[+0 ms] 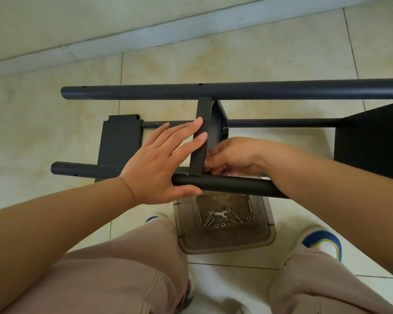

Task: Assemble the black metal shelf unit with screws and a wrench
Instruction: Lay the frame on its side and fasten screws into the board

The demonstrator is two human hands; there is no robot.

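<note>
On the tiled floor the black shelf frame (pixel 236 91) lies on its side, left hand (pixel 161 159) flat, fingers straight, against the middle shelf panel (pixel 201 141), right hand (pixel 232 155) curled behind it, grasp unclear, above the screw tray (pixel 268 232)

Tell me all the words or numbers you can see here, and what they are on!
There are none to read.
The black shelf frame shows no label or brand.
The clear tray of screws and the small wrench bear no print that I can make out; any marks there would be too small to tell.
The shoe has only blue and yellow colour, no letters.
</note>
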